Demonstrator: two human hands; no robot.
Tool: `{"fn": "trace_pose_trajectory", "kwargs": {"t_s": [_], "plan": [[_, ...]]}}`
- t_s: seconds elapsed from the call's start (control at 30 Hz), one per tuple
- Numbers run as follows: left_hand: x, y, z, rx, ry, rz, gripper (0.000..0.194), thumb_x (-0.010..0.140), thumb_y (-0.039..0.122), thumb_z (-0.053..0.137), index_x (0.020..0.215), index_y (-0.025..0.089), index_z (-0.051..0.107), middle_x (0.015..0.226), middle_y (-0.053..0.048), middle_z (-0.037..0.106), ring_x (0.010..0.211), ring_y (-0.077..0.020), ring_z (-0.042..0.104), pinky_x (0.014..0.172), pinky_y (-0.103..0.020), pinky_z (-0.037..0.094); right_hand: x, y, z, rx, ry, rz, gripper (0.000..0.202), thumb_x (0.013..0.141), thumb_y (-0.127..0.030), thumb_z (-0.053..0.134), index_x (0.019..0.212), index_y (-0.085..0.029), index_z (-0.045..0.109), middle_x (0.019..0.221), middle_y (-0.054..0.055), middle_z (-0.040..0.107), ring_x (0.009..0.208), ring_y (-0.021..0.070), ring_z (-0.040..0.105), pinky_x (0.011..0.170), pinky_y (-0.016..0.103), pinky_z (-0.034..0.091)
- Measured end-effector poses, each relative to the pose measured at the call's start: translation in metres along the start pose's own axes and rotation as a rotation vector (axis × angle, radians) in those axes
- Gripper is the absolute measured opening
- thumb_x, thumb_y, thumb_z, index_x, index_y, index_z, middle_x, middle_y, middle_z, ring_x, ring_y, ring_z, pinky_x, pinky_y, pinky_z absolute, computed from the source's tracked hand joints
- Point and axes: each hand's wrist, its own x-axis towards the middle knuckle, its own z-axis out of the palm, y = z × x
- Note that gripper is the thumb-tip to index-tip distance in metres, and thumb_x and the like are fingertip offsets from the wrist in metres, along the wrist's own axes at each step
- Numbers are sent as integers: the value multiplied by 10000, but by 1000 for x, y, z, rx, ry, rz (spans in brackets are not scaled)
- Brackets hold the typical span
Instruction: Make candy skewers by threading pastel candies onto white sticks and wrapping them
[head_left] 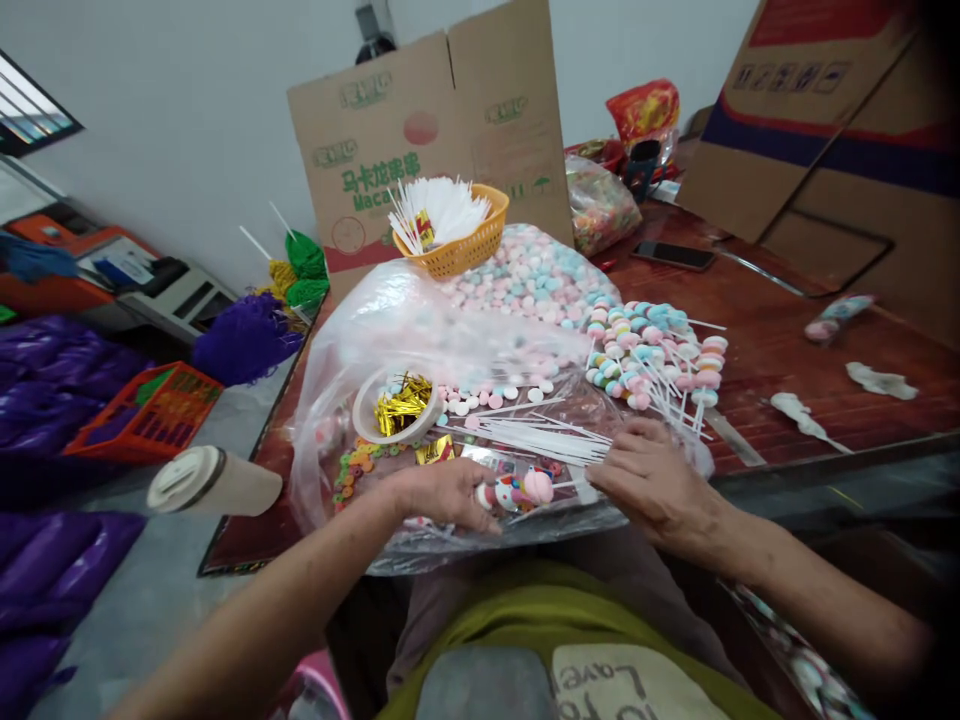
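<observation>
A candy skewer (pixel 517 490) with pink, white and colourful pieces lies level just above the plastic at the table's front. My left hand (pixel 450 495) is closed around its left end, thumb above and fingers below. At the other end, my right hand (pixel 652 485) pinches the white stick, its fingertips partly hidden. Loose white sticks (pixel 540 438) lie behind the skewer. A round white bowl (pixel 397 408) holds gold twist ties. Ring-shaped candies (pixel 358 465) are scattered left of my left hand. Finished candy skewers (pixel 652 350) are piled beyond my right hand.
A large clear bag (pixel 360 320) of pastel candies spreads over the table. An orange basket (pixel 469 250) of white sticks stands on it. Cardboard boxes (pixel 427 130) rise behind. A lidded cup (pixel 225 480) is at the left edge; a phone (pixel 673 255) lies back right.
</observation>
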Motion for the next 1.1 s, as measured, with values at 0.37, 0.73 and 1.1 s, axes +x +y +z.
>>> {"fn": "trace_pose_trajectory", "kwargs": {"t_s": [0.37,0.73,1.1], "plan": [[-2,3,32,761,894,-88,131,736,290,565,715,161,574,685,-50,616,673,-189,558,642,-285,369,2,-6,-22,93,-137,79,215,836,-99,377,739,-153,561,618,28,538,611,154,438,702,328,279],[-4,11,28,-132,452,105,384,591,477,717,729,133,613,555,61,440,519,-74,352,481,-183,283,11,-1,-40,-137,-26,-88,213,845,-106,375,821,-179,573,598,15,552,631,162,413,752,363,278],[16,21,36,-167,207,91,329,583,399,731,758,153,601,613,52,504,580,-106,449,578,-214,378,29,-10,-20,-42,-148,-129,186,840,-138,407,764,-191,568,641,20,580,670,164,401,788,369,237]]}}
